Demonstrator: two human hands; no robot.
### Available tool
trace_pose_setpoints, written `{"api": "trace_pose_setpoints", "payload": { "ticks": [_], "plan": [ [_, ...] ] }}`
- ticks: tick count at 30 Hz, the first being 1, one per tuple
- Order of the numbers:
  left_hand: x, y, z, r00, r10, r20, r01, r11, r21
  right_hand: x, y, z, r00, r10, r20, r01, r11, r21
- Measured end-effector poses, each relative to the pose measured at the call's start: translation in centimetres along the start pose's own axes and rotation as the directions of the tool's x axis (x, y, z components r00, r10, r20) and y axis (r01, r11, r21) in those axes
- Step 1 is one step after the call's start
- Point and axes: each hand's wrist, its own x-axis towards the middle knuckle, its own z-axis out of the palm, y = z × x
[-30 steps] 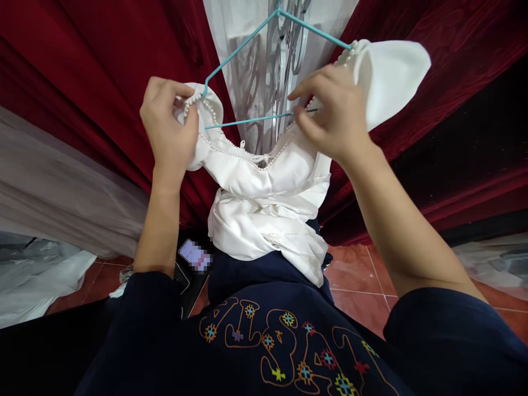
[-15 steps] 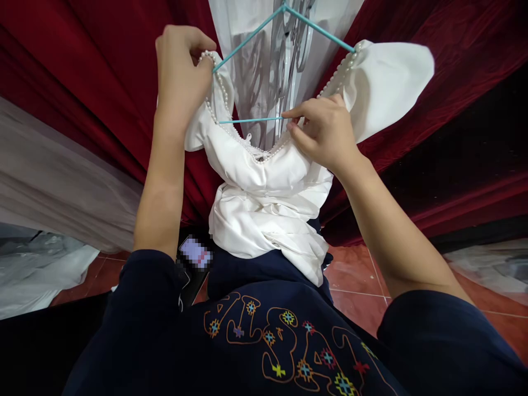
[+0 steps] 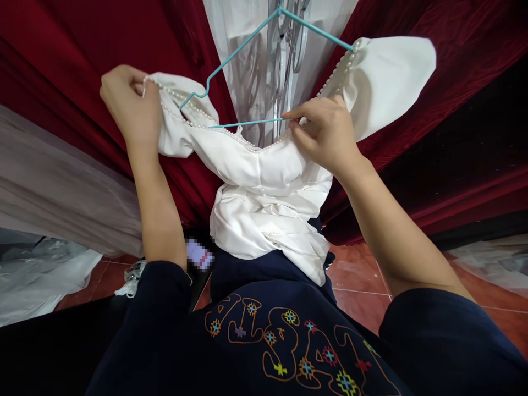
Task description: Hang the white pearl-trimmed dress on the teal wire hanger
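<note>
A white dress [image 3: 259, 170] with pearl-beaded edging lies bunched over my lap, its top spread on a light-blue hanger [image 3: 243, 45]. My left hand [image 3: 134, 104] pinches the beaded edge of the left sleeve and holds it out to the side, past the hanger's notched end. My right hand [image 3: 324, 129] is closed on the hanger's bottom bar beside the neckline. Over the hanger's right arm hangs the other sleeve [image 3: 391, 82], puffed outward.
Dark red curtains [image 3: 165, 33] hang on both sides, with white fabric and metal frames [image 3: 284, 55] between them. A phone [image 3: 200, 254] with a blurred screen is by my left elbow. Plastic-wrapped white material [image 3: 45, 275] lies at left on red floor tiles [image 3: 358, 269].
My left hand has moved left and down, pulling the beaded sleeve outward and baring the hanger's left arm and notch. My right hand has stayed on the bar.
</note>
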Motion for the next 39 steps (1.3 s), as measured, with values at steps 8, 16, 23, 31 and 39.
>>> {"api": "trace_pose_setpoints", "payload": {
  "ticks": [8,16,23,31,39],
  "plan": [
    [-5.8,-2.2,-0.8,0.977,0.099,0.187,-0.077,0.989,-0.124,-0.1,0.5,0.7,0.999,0.014,-0.036,-0.014,1.0,0.005],
    [-9.7,-0.9,-0.8,0.981,0.186,-0.047,-0.191,0.964,-0.183,-0.4,0.7,0.5,0.998,0.026,-0.059,-0.028,0.999,-0.02],
    [-9.4,3.0,2.1,0.932,0.363,0.013,-0.358,0.922,-0.146,-0.5,0.3,0.4,1.0,-0.003,-0.017,0.003,1.0,-0.001],
    [-9.9,3.4,3.3,0.935,0.333,0.122,-0.297,0.923,-0.243,0.9,1.7,-1.3,0.87,-0.047,-0.49,-0.022,0.991,-0.134],
    [-7.7,2.2,1.3,0.907,0.385,0.17,-0.329,0.9,-0.287,4.0,4.4,-5.1,0.902,0.302,-0.309,-0.332,0.942,-0.05]
  ]
}}
